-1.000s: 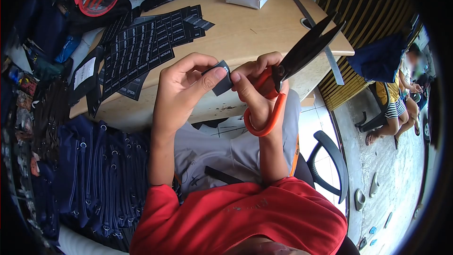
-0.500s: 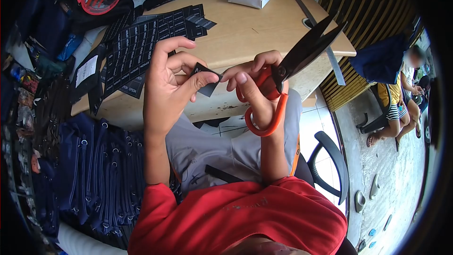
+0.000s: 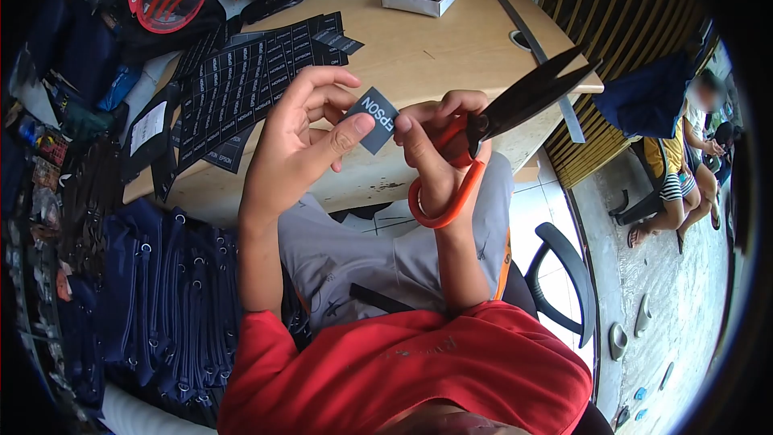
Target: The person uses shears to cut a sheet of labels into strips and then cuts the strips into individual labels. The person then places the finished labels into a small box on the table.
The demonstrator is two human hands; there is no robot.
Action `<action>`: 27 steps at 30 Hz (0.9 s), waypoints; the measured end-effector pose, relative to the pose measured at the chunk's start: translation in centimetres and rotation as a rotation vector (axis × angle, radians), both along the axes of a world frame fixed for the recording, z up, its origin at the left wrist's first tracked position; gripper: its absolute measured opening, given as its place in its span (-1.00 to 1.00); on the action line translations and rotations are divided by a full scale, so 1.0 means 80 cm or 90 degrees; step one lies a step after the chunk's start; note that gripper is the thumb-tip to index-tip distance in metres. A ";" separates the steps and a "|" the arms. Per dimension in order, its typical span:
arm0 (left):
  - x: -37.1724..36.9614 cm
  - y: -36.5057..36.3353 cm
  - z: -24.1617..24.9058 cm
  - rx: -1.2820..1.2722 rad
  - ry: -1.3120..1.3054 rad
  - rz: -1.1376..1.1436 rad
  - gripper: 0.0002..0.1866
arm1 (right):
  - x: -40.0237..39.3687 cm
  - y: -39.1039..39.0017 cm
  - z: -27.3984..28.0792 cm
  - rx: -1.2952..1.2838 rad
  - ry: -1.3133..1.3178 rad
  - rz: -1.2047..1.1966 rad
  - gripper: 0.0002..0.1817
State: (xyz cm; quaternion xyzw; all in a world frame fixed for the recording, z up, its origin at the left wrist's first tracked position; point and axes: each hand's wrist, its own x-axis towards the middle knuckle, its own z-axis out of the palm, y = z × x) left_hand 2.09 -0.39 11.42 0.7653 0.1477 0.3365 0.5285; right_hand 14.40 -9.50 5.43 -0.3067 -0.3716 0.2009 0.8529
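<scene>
The thumb of the left hand (image 3: 294, 145) covers the left corner of the label (image 3: 378, 125); the thumb of the right hand (image 3: 439, 153) obscures its right corner. Part of the orange handle of the scissors (image 3: 481, 125) is hidden by the right hand. Beyond the hands, the dark contents of the white box (image 3: 407, 3) are unidentifiable. Far right of the hands, a person's head (image 3: 708, 93) is blurred

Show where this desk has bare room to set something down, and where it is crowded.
Bare: the desktop between the printed sheets, the white box and the metal strip. Crowded: its left end, under overlapping sheets.
</scene>
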 end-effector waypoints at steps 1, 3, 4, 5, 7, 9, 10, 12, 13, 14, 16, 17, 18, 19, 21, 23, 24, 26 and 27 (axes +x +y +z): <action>0.005 0.005 -0.004 -0.024 0.005 -0.009 -0.67 | 0.002 -0.001 0.000 0.001 0.000 -0.004 -0.63; 0.017 0.017 -0.007 -0.041 0.010 -0.022 -0.73 | 0.008 0.001 0.000 -0.017 -0.002 -0.065 -0.66; 0.024 0.025 -0.004 -0.055 0.015 -0.039 -0.78 | 0.012 0.003 0.000 -0.010 -0.002 -0.069 -0.66; 0.033 0.036 0.001 -0.066 0.020 -0.059 -0.83 | 0.018 0.005 -0.001 -0.018 0.006 -0.098 -0.69; 0.059 0.065 0.020 -0.030 0.036 -0.047 -0.84 | 0.035 0.009 -0.009 -0.013 0.007 -0.148 -0.81; 0.097 0.109 0.036 -0.012 0.059 -0.026 -0.85 | 0.058 0.007 -0.029 0.059 0.039 -0.123 -0.82; 0.123 0.138 0.037 0.006 0.053 -0.005 -0.84 | 0.067 0.006 -0.030 0.107 0.022 -0.154 -0.80; 0.174 0.188 0.032 0.043 0.056 0.054 -0.83 | 0.085 0.004 -0.036 0.154 0.028 -0.216 -0.75; 0.200 0.209 0.027 0.062 0.065 0.093 -0.82 | 0.090 -0.002 -0.033 0.149 0.044 -0.243 -0.75; 0.228 0.235 0.016 0.143 0.077 0.124 -0.80 | 0.098 -0.008 -0.033 0.143 0.049 -0.255 -0.76; 0.281 0.284 -0.011 0.407 0.076 0.203 -0.77 | 0.110 -0.019 -0.036 0.127 0.051 -0.293 -0.77; 0.296 0.287 -0.012 0.575 0.106 0.229 -0.79 | 0.116 -0.023 -0.036 0.126 0.060 -0.308 -0.78; 0.310 0.290 -0.016 0.704 0.186 0.264 -0.81 | 0.121 -0.029 -0.036 0.122 0.058 -0.322 -0.78; 0.320 0.284 -0.018 0.829 0.272 0.301 -0.83 | 0.127 -0.034 -0.036 0.116 0.057 -0.333 -0.79; 0.336 0.280 -0.018 0.776 0.337 0.253 -0.83 | 0.141 -0.041 -0.044 0.119 0.080 -0.358 -0.72; 0.337 0.285 -0.024 0.710 0.417 0.208 -0.82 | 0.149 -0.053 -0.041 0.186 0.114 -0.354 -0.71; 0.333 0.288 -0.025 0.709 0.407 0.166 -0.77 | 0.155 -0.059 -0.043 0.204 0.116 -0.355 -0.71; 0.314 0.290 -0.018 0.766 0.360 0.091 -0.67 | 0.168 -0.069 -0.050 0.235 0.114 -0.353 -0.71; 0.297 0.285 -0.013 0.772 0.365 0.099 -0.70 | 0.173 -0.072 -0.054 0.238 0.115 -0.342 -0.70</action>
